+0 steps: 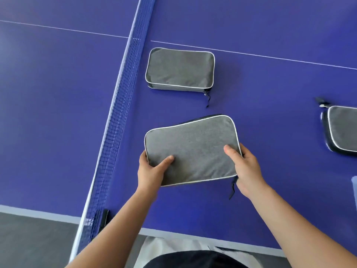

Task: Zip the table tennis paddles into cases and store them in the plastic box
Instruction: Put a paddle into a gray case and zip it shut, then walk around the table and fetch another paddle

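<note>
I gripped the near grey case (191, 149) with my left hand (152, 171) and right hand (245, 171), just right of the net (123, 93), a second case (179, 69) lying beyond it

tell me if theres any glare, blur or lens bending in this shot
Head view: the net and white table lines bow from wide-angle distortion; a pale glare haze washes the table's left side; soft focus overall; both hands and the held case stay readable.

Both hands (197, 171) grip a grey case (191, 149) above the table (58, 93).
</note>
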The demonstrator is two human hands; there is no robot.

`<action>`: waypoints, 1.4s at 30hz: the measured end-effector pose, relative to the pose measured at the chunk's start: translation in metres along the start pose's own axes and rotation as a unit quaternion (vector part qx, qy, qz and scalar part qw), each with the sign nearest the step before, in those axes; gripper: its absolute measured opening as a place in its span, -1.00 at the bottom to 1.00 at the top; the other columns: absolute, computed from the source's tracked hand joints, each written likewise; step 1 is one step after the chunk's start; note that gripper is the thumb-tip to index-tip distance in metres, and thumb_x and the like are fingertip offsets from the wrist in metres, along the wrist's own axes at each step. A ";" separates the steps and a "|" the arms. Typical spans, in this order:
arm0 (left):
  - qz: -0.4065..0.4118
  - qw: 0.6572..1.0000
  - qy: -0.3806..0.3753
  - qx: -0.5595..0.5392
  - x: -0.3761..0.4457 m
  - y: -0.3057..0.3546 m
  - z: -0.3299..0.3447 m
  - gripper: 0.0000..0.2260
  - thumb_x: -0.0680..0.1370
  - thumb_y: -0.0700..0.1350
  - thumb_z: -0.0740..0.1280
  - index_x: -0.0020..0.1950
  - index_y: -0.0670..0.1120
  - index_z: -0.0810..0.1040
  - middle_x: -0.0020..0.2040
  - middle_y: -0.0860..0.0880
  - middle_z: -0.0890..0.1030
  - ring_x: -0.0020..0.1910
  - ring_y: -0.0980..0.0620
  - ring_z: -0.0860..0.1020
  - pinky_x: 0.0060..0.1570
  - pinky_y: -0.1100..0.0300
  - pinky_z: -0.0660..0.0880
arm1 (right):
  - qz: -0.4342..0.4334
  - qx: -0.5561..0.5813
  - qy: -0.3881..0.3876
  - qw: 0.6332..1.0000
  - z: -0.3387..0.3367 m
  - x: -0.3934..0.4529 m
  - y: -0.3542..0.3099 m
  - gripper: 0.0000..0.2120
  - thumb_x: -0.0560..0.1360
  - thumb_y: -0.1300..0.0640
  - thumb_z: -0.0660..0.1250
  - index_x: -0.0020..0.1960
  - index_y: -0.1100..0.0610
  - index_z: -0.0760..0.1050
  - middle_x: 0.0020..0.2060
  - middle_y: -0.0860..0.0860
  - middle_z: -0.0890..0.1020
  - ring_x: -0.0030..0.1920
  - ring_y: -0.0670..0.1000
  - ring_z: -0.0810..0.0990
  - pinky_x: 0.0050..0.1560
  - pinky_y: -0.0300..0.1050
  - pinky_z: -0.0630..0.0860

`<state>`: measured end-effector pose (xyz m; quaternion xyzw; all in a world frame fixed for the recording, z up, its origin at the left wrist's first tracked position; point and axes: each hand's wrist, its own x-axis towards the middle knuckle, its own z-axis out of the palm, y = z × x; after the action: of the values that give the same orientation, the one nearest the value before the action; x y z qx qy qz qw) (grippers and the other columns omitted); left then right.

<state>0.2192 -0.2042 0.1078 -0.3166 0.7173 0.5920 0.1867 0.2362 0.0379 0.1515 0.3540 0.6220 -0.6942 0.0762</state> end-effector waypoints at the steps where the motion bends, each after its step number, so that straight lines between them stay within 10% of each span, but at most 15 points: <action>1: 0.014 1.000 0.006 0.017 0.012 0.005 -0.006 -0.26 0.28 0.13 0.61 0.38 0.10 0.38 0.16 0.17 0.57 0.10 0.18 0.57 0.07 0.15 0.55 | -0.001 -0.014 0.008 1.000 0.011 0.005 0.005 -0.87 0.55 0.08 0.38 0.09 -0.04 0.62 0.03 -0.15 0.70 0.09 -0.14 0.65 0.18 -0.09 0.53; 17: 0.135 0.959 0.001 0.248 0.150 0.072 0.000 -0.25 0.33 0.18 0.55 0.41 -0.06 0.38 0.37 -0.03 0.36 0.36 -0.08 0.30 0.33 0.01 0.32 | -0.012 -0.171 0.100 0.980 0.087 0.098 0.022 -0.76 0.55 -0.04 0.32 0.20 -0.05 0.47 -0.01 -0.17 0.62 -0.01 -0.14 0.60 -0.03 -0.16 0.56; 24: 0.138 0.951 -0.013 0.276 0.162 0.086 0.006 -0.16 0.35 0.19 0.53 0.49 -0.09 0.26 0.47 -0.06 0.29 0.45 -0.11 0.22 0.43 -0.05 0.24 | 0.013 -0.249 0.057 0.967 0.082 0.115 0.010 -0.14 0.28 -0.38 0.27 0.52 -0.15 0.18 0.32 -0.07 0.48 0.29 -0.01 0.49 0.23 0.01 0.52; 33: 0.166 0.947 -0.022 0.273 0.120 0.062 0.001 -0.11 0.45 0.10 0.50 0.61 -0.07 0.05 0.63 0.01 0.01 0.58 0.04 0.05 0.53 0.07 0.11 | -0.049 -0.360 -0.027 0.931 0.058 0.081 0.003 -0.29 0.60 -0.12 0.23 0.61 0.04 -0.03 0.58 -0.09 0.09 0.53 -0.04 0.17 0.49 -0.10 0.16; 42: 0.196 0.928 -0.033 0.316 -0.018 -0.040 -0.004 -0.27 0.57 0.14 0.34 0.61 -0.06 0.07 0.61 -0.02 0.12 0.59 0.01 0.03 0.52 0.09 0.07 | -0.059 -0.409 -0.087 0.907 -0.014 -0.027 0.073 -0.33 0.61 -0.20 0.15 0.61 -0.03 0.00 0.56 -0.06 0.17 0.52 0.02 0.22 0.45 -0.01 0.20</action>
<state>0.2601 -0.2077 0.0909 -0.0750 0.9082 0.3698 0.1811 0.3014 0.0257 0.1082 0.1927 0.8619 -0.4106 0.2269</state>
